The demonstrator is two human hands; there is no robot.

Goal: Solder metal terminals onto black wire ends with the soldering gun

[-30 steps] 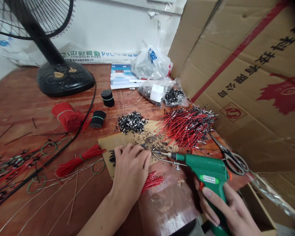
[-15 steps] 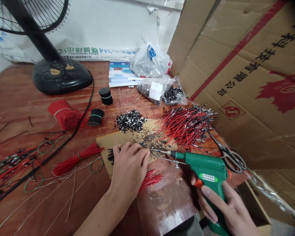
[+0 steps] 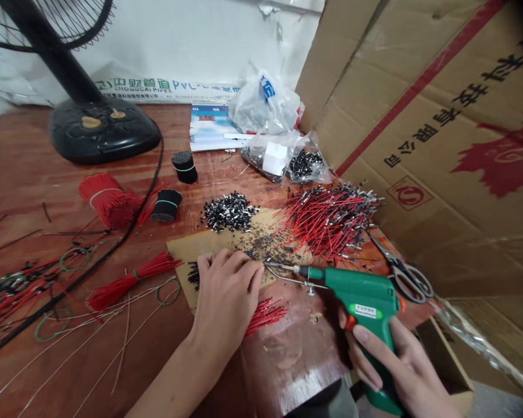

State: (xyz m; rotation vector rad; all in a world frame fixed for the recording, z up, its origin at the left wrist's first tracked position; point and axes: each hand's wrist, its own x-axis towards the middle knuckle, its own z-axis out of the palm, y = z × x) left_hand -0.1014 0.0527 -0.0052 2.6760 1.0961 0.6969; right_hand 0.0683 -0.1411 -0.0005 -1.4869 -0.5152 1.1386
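My right hand is wrapped round the handle of a green soldering gun, a finger at its orange trigger. The gun's metal tip points left and ends beside the fingertips of my left hand. My left hand is closed over a piece of brown cardboard, its fingers bent down. What it pinches is hidden beneath it. Red wires stick out from under its right side, and black wire ends show at its left. Dark bits are scattered on the cardboard beyond the fingers.
Behind the cardboard lie a heap of small black-and-silver parts and a pile of red wires. Scissors rest at the right, against a large carton. Tied wire bundles and a black fan with its cord stand left.
The whole view has shifted slightly, with things appearing a little further left. Both hands and the soldering gun keep nearly the same pose.
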